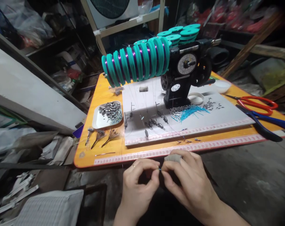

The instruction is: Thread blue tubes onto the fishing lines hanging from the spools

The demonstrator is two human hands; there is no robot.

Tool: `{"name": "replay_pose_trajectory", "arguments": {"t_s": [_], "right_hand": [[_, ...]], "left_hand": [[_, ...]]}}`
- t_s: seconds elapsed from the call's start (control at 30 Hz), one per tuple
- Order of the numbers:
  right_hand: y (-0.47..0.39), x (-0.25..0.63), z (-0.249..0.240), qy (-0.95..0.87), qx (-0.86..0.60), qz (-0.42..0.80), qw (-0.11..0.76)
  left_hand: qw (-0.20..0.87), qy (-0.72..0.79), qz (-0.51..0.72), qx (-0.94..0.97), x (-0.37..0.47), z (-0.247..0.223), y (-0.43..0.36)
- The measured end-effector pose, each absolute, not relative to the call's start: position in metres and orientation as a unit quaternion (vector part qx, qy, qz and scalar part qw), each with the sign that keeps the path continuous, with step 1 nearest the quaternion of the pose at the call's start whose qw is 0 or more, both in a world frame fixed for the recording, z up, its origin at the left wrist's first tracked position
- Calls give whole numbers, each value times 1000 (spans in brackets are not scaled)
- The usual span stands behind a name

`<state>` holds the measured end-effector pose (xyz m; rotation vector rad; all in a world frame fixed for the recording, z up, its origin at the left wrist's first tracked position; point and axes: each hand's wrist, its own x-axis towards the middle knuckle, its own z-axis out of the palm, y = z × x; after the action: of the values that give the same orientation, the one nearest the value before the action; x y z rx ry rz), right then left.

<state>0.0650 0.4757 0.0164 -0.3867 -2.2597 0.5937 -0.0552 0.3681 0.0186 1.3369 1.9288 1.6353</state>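
Observation:
My left hand [137,185] and my right hand [187,182] meet just in front of the orange table's [102,94] near edge. Their fingertips pinch a tiny blue piece [159,169] between them; a thin line seems to run from it, hard to see. My right forefinger wears a grey wrap [172,158]. Behind, on a white board [203,119], lie small dark sinkers [154,123] on fine lines and a pile of blue tubes and metal bits [187,112]. A black winding machine [184,75] carries a row of teal spools [136,61] with purple line.
A white tray [98,121] of grey sinkers sits at the table's left, with three small bundles [101,135] beside it. Red scissors [257,103] and blue-handled pliers [267,124] lie at the right. Two white caps [221,85] stand by the machine. Clutter and shelves surround the table.

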Motion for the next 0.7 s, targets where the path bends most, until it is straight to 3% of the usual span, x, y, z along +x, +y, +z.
{"name": "replay_pose_trajectory", "arguments": {"t_s": [0.23, 0.53, 0.7], "right_hand": [[483, 64, 23, -905, -124, 208, 350], [493, 58, 23, -919, -96, 186, 336], [497, 59, 27, -914, -79, 224, 329]], "left_hand": [[194, 643, 670, 318, -35, 5, 374], [27, 680, 536, 499, -45, 7, 370], [15, 688, 542, 483, -43, 8, 371]]}}
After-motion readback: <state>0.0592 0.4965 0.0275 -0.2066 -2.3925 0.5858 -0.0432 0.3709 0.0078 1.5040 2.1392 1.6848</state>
